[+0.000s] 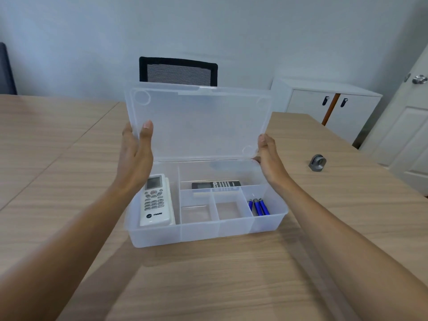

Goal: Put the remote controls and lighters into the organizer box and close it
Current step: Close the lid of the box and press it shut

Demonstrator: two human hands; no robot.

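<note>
A clear plastic organizer box sits on the wooden table, its hinged lid standing upright. My left hand grips the lid's left edge, thumb on the inner face. My right hand holds the lid's right edge near the hinge. A white remote lies in the long left compartment. A black remote lies in the rear compartment. Three blue lighters rest in the front right compartment. The two middle front compartments hold nothing.
A small grey metal object sits on the table to the right. A black mesh chair stands behind the table. A white cabinet and a door are at the back right.
</note>
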